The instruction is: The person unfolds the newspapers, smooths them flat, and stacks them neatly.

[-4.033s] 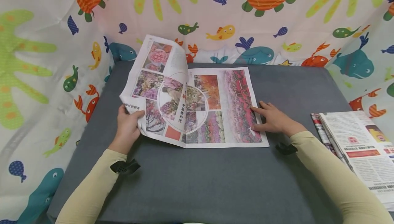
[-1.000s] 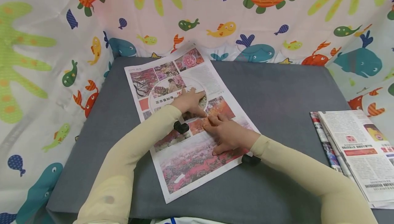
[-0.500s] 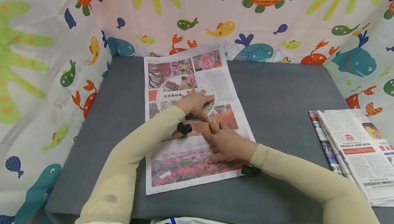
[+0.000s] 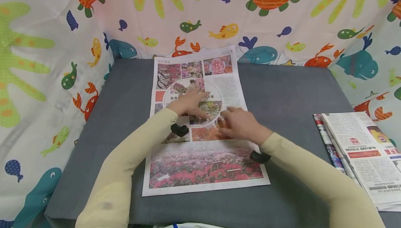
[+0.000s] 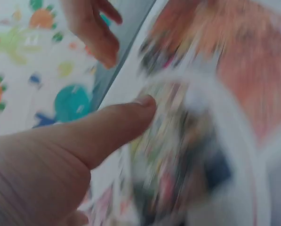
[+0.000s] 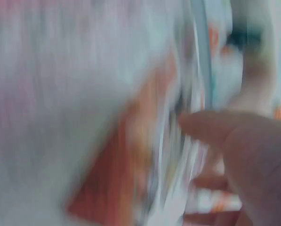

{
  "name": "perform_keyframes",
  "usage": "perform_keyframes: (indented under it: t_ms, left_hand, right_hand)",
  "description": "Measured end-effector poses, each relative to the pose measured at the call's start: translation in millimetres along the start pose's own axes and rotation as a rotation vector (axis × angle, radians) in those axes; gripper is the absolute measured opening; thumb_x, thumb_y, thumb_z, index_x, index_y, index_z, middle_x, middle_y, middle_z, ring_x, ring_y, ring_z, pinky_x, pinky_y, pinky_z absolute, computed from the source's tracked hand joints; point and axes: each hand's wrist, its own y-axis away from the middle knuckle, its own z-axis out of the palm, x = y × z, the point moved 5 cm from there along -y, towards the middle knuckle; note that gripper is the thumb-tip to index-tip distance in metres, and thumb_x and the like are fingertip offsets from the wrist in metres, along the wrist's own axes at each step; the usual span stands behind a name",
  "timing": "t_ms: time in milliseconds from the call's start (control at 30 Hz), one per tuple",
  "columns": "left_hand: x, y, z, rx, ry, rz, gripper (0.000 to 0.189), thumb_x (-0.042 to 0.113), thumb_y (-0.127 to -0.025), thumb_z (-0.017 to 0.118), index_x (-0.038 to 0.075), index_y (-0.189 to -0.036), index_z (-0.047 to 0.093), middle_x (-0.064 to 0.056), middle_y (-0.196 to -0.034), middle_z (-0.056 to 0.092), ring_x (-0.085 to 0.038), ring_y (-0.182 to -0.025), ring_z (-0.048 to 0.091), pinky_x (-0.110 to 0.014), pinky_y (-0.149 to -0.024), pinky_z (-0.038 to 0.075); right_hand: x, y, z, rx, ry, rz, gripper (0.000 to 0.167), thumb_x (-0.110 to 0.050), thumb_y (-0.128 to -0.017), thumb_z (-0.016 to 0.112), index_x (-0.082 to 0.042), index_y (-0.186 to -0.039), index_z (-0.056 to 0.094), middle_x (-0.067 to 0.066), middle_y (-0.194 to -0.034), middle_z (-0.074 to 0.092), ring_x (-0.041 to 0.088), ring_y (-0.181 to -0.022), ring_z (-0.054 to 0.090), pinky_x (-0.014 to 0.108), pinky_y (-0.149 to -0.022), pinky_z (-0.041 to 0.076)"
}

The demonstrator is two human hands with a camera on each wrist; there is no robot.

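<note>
A newspaper sheet point(image 4: 203, 165) with flower photos lies unfolded on the dark grey table, its length running away from me. My left hand point(image 4: 189, 102) rests on the printed circle in its upper half, fingers spread. Just right of it, my right hand point(image 4: 242, 125) is over the orange photo, blurred, with fingers slightly bent; whether it touches the paper cannot be told. The left wrist view shows the left thumb point(image 5: 126, 117) above the circle. In the right wrist view the newspaper point(image 6: 36, 117) is heavily smeared, beside the right hand point(image 6: 253, 155).
A stack of folded newspapers point(image 4: 363, 155) lies at the table's right edge. A curtain point(image 4: 269, 29) printed with sea animals stands behind the table and along its sides. Grey tabletop point(image 4: 288, 95) shows right of the sheet.
Four seconds ago the newspaper stood half turned as a spread; now it lies flat and lengthwise. Within the last second it has straightened, and the right hand has shifted up and right.
</note>
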Motion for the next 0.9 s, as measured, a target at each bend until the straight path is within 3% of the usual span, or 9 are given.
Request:
perform_keyframes:
  t_ms: [67, 167, 267, 367, 567, 900]
  left_hand:
    - [-21.9, 9.2, -6.6, 0.017, 0.010, -0.067, 0.108, 0.055, -0.084, 0.078, 0.030, -0.166, 0.012, -0.019, -0.172, -0.006, -0.051, -0.156, -0.008, -0.076, -0.119, 0.010]
    - [-53.9, 24.5, -9.7, 0.018, 0.014, -0.133, 0.114, 0.054, -0.083, 0.081, 0.027, -0.166, 0.008, -0.023, -0.171, -0.012, -0.057, -0.153, -0.011, -0.075, -0.119, 0.014]
    - [-79.2, 35.1, -4.1, 0.024, 0.027, -0.156, 0.120, 0.053, -0.080, 0.084, 0.024, -0.166, 0.005, -0.026, -0.169, -0.016, -0.057, -0.152, -0.014, -0.074, -0.120, 0.009]
    - [-95.0, 38.8, 4.7, 0.024, 0.035, -0.161, 0.122, 0.053, -0.078, 0.085, 0.026, -0.166, 0.004, -0.022, -0.170, -0.019, -0.054, -0.153, -0.018, -0.073, -0.121, -0.001]
    - [-101.6, 36.7, 14.2, -0.001, 0.055, -0.131, 0.121, 0.054, -0.078, 0.084, 0.026, -0.166, 0.006, -0.019, -0.170, -0.019, -0.051, -0.153, -0.020, -0.071, -0.122, -0.002]
    - [-96.9, 29.6, 11.0, 0.005, 0.018, -0.122, 0.120, 0.054, -0.078, 0.085, 0.029, -0.166, 0.008, -0.017, -0.171, -0.019, -0.050, -0.154, -0.020, -0.070, -0.123, 0.000]
  right_hand:
    - [29.2, -14.6, -2.6, -0.001, -0.039, 0.035, 0.075, -0.043, -0.089, 0.076, -0.006, -0.148, 0.051, 0.029, -0.154, 0.044, 0.049, -0.132, 0.054, 0.060, -0.096, 0.054]
    - [64.8, -34.4, 5.2, -0.046, -0.083, 0.075, 0.092, -0.048, -0.088, 0.076, -0.008, -0.159, 0.035, 0.032, -0.165, 0.022, 0.055, -0.148, 0.031, 0.068, -0.113, 0.036]
    - [82.9, -46.5, 17.1, -0.052, -0.085, 0.072, 0.100, -0.056, -0.085, 0.075, -0.011, -0.162, 0.029, 0.032, -0.167, 0.014, 0.058, -0.151, 0.020, 0.072, -0.117, 0.025]
    - [88.8, -50.6, 28.3, -0.062, -0.116, 0.055, 0.103, -0.061, -0.084, 0.073, -0.014, -0.163, 0.027, 0.030, -0.169, 0.009, 0.058, -0.153, 0.011, 0.073, -0.119, 0.020]
    - [90.8, -51.4, 37.4, -0.121, -0.111, 0.045, 0.099, -0.062, -0.086, 0.068, -0.016, -0.163, 0.027, 0.028, -0.169, 0.010, 0.055, -0.155, 0.008, 0.070, -0.121, 0.019]
    - [89.9, -41.3, 32.7, -0.160, -0.046, 0.074, 0.100, -0.065, -0.088, 0.066, -0.014, -0.164, 0.025, 0.029, -0.169, 0.010, 0.055, -0.154, 0.010, 0.067, -0.119, 0.027]
